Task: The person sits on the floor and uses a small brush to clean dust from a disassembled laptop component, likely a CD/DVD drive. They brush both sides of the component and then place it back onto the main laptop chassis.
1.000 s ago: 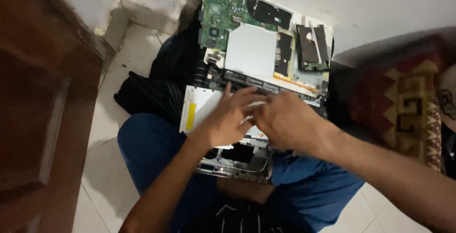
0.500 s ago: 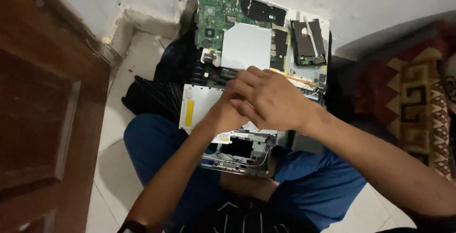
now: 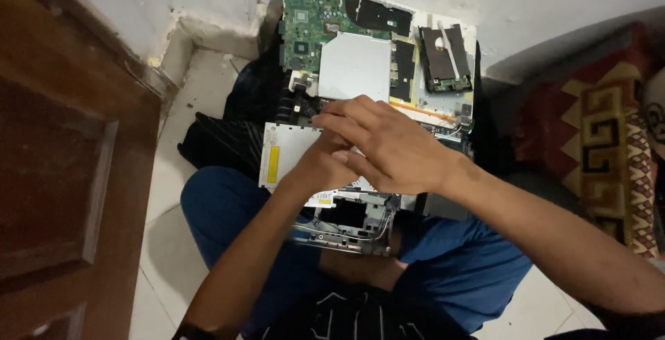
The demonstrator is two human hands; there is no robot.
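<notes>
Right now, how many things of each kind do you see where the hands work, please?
Hands: 2, the left hand and the right hand overlapping it
Green circuit board: 1
Silver metal plate: 1
White drive case with a yellow sticker: 1
Open metal frame: 1
Dark drive in a bracket: 1
Total: 7

Right hand: was laid flat across the left hand, fingers spread toward the left.
Left hand: was pressed onto the silver optical drive, mostly covered by the right hand.
Metal frame: was seen just below both hands.
Green circuit board: was seen above the hands.
</notes>
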